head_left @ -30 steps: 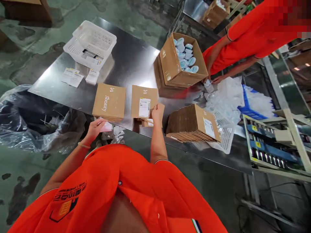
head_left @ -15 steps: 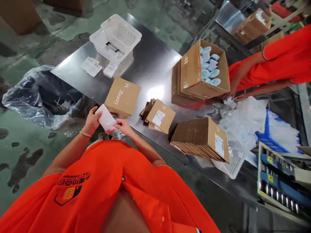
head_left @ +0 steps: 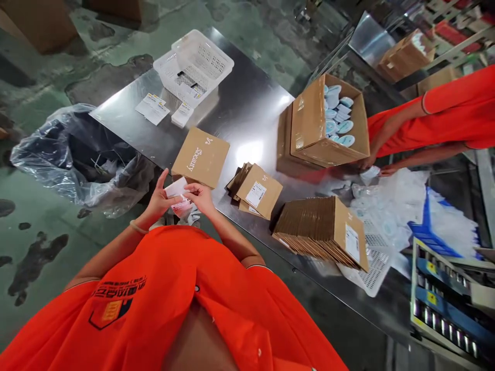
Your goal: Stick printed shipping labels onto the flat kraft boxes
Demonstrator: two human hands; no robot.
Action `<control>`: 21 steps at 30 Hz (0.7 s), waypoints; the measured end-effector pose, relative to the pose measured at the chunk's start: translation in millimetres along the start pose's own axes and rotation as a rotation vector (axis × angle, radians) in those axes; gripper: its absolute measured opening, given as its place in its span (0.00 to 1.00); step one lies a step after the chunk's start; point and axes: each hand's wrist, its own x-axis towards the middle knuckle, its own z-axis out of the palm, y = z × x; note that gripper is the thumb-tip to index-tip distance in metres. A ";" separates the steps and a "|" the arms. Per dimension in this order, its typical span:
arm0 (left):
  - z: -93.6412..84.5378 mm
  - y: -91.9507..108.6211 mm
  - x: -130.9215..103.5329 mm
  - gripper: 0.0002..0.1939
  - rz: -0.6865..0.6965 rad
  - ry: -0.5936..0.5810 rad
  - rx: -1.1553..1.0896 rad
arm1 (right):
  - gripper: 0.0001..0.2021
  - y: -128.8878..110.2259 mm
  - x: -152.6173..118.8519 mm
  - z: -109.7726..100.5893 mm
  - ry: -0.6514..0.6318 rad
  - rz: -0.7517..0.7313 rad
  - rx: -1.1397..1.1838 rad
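Observation:
A white and pink paper is between my two hands at the table's near edge, its upper part folded over. My left hand grips its left side, with the thumb raised. The fingers of my right hand pinch its right side. Just beyond my hands lies a stack of flat brown boxes with white lettering on top. To its right is a smaller pile of brown cartons with a white label. White cards and a small white card stack lie behind, beside a white basket.
A large clear-bagged bin stands left of the metal table. On the right are a row of folded cartons, an open box of round packets, plastic bags and a blue crate. Another person's hands work behind them.
The paper, flat before, is now folded over between my hands, and my right hand has moved up to its top. The view has shifted slightly. The other person's hands have lifted a small white bag.

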 end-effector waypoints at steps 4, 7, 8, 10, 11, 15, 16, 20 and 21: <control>-2.0 -3.0 -2.8 0.51 -0.056 0.039 0.029 | 0.16 -1.2 -1.8 1.6 -0.046 -0.015 0.034; -1.1 -3.7 7.2 0.43 -0.089 0.055 0.096 | 0.12 -3.1 -2.5 -2.1 0.001 -0.058 -0.060; -0.1 -3.1 12.5 0.42 -0.088 0.057 0.125 | 0.09 -3.7 -3.6 -3.8 0.033 -0.099 -0.126; 3.1 -1.1 23.9 0.43 -0.074 0.066 0.186 | 0.03 -4.5 -7.4 -7.0 0.097 -0.198 -0.282; 4.9 -0.3 29.3 0.43 -0.068 0.073 0.209 | 0.04 -5.0 -10.0 -8.3 0.118 -0.241 -0.359; 9.2 -2.3 42.1 0.40 -0.123 0.000 0.152 | 0.10 -13.3 -10.9 -15.6 0.170 -0.333 -0.575; 8.9 -4.6 42.6 0.38 -0.170 -0.063 0.120 | 0.10 -18.2 -5.2 -19.4 0.203 -0.345 -0.604; 4.5 -20.1 37.8 0.32 -0.357 -0.217 0.072 | 0.08 -46.5 47.7 -44.6 0.448 -0.305 -0.646; 3.4 -25.2 36.4 0.31 -0.380 -0.203 0.064 | 0.08 -53.1 65.0 -51.7 0.495 -0.274 -0.655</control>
